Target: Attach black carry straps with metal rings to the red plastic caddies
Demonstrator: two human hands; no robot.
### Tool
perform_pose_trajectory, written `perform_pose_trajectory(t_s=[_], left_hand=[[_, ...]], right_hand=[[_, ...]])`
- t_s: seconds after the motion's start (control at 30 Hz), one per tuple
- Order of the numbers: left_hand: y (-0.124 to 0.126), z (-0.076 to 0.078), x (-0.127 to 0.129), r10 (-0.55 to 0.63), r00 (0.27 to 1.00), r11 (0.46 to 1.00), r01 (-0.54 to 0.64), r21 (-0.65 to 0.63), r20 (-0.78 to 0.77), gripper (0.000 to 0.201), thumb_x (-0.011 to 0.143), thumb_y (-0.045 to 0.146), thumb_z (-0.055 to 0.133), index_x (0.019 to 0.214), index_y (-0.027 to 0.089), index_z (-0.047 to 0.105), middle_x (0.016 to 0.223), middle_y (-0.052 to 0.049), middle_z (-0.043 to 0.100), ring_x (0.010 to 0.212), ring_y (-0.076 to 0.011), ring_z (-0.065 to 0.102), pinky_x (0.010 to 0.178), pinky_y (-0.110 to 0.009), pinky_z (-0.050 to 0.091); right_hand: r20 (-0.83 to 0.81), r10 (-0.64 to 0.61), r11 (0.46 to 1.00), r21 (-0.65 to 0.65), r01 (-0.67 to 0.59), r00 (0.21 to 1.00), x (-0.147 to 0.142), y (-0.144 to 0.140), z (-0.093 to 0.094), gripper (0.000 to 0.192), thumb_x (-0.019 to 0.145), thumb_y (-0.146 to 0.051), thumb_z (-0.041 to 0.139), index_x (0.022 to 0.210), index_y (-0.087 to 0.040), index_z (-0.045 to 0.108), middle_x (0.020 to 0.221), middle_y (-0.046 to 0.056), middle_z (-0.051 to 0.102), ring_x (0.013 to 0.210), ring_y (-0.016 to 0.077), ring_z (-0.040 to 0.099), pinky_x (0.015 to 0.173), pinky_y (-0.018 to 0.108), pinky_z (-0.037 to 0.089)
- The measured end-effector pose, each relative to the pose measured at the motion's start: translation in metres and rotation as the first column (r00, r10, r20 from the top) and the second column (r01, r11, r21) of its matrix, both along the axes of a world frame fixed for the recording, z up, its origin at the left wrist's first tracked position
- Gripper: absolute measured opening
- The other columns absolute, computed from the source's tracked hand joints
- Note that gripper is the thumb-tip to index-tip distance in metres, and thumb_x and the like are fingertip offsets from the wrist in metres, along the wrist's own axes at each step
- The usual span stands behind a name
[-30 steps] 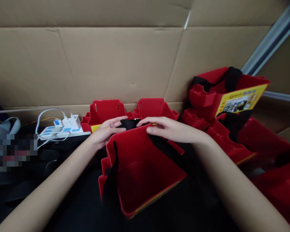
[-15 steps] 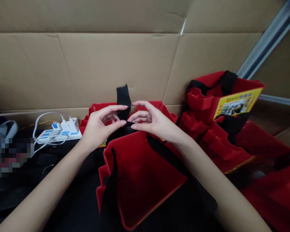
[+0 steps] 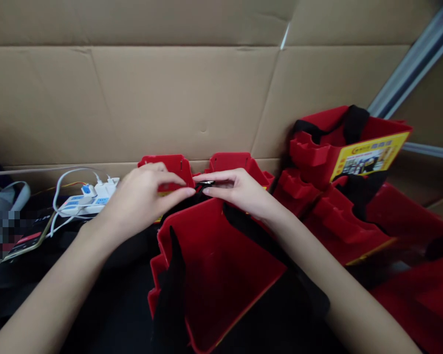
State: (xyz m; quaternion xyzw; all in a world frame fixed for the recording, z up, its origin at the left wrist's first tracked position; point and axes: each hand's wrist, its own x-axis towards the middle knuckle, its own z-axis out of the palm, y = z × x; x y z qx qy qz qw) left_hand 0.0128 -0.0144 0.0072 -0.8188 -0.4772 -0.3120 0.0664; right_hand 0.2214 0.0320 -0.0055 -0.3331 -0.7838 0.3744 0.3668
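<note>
Item: black strap [image 3: 203,186] at the far rim of the red bin [image 3: 214,260] before me, my left hand [image 3: 147,196] and right hand [image 3: 236,189] both pinched shut on it, which I judge best kept flat and taut.

The open red plastic bin [image 3: 221,265] lies in front; two red trays [image 3: 206,169] behind it, white power strip [image 3: 83,201] left, stacked red bins [image 3: 339,162] right, brown cardboard wall [image 3: 170,98] behind all.
</note>
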Motion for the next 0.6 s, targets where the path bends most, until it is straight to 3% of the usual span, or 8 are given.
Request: perform_pose_trajectory(t_s=[0.07, 0.13, 0.23, 0.33, 0.47, 0.6], left_hand=[[0.003, -0.004, 0.005, -0.193, 0.981, 0.981, 0.193, 0.028, 0.025, 0.016, 0.081, 0.034, 0.059, 0.087, 0.024, 0.071, 0.092, -0.001, 0.068, 0.081, -0.0149, 0.062, 0.074, -0.027, 0.046], [0.009, -0.010, 0.009, -0.280, 0.956, 0.960, 0.278, 0.031, 0.084, 0.013, 0.082, 0.024, 0.058, 0.083, 0.021, 0.070, 0.090, -0.001, 0.070, 0.079, -0.0132, 0.063, 0.074, -0.024, 0.048], [0.016, -0.018, 0.012, -0.268, 0.954, 0.963, 0.260, 0.067, 0.137, 0.009, 0.080, 0.020, 0.060, 0.077, 0.019, 0.068, 0.080, -0.001, 0.071, 0.071, -0.0131, 0.064, 0.067, -0.024, 0.050], [0.021, -0.024, 0.012, -0.270, 0.939, 0.961, 0.250, 0.114, 0.213, 0.006, 0.077, 0.020, 0.063, 0.081, 0.018, 0.066, 0.087, -0.003, 0.070, 0.077, -0.0143, 0.065, 0.065, -0.023, 0.052], [0.027, -0.030, 0.013, -0.270, 0.891, 0.963, 0.243, 0.119, 0.366, 0.027, 0.076, 0.022, 0.064, 0.102, 0.017, 0.062, 0.095, -0.004, 0.068, 0.073, -0.0118, 0.065, 0.060, -0.019, 0.054], [0.030, -0.037, 0.016, -0.312, 0.926, 0.933, 0.257, 0.251, 0.213, 0.009, 0.079, 0.018, 0.059, 0.087, 0.017, 0.063, 0.089, -0.003, 0.069, 0.071, -0.0100, 0.063, 0.062, -0.018, 0.052]], right_hand=[[-0.015, 0.003, 1.000, -0.004, -0.003, 1.000, -0.001, -0.002, 0.000, 0.033, 0.076, -0.016, 0.061, 0.108, -0.019, 0.066, 0.102, 0.003, 0.069, 0.098, 0.0190, 0.063, 0.092, 0.035, 0.046], [-0.023, 0.021, 1.000, -0.010, -0.021, 1.000, -0.001, -0.003, 0.002, 0.032, 0.076, -0.018, 0.061, 0.108, -0.018, 0.066, 0.107, 0.003, 0.067, 0.105, 0.0196, 0.060, 0.096, 0.035, 0.044], [-0.022, 0.034, 0.999, -0.023, -0.035, 0.999, 0.001, -0.005, 0.004, 0.027, 0.080, -0.023, 0.059, 0.106, -0.020, 0.067, 0.114, 0.003, 0.064, 0.113, 0.0192, 0.055, 0.102, 0.035, 0.038], [-0.048, 0.047, 0.998, -0.047, -0.050, 0.998, 0.002, -0.005, 0.004, 0.027, 0.080, -0.025, 0.060, 0.106, -0.020, 0.067, 0.115, 0.003, 0.063, 0.114, 0.0199, 0.054, 0.103, 0.036, 0.038], [-0.095, 0.076, 0.993, -0.083, -0.084, 0.993, 0.002, -0.002, 0.001, 0.036, 0.075, -0.024, 0.065, 0.111, -0.019, 0.065, 0.115, 0.005, 0.063, 0.111, 0.0199, 0.057, 0.101, 0.036, 0.040], [-0.098, 0.070, 0.994, -0.077, -0.078, 0.993, -0.001, -0.003, -0.002, 0.036, 0.072, -0.024, 0.068, 0.107, -0.017, 0.066, 0.109, 0.006, 0.066, 0.102, 0.0184, 0.060, 0.096, 0.035, 0.043]])
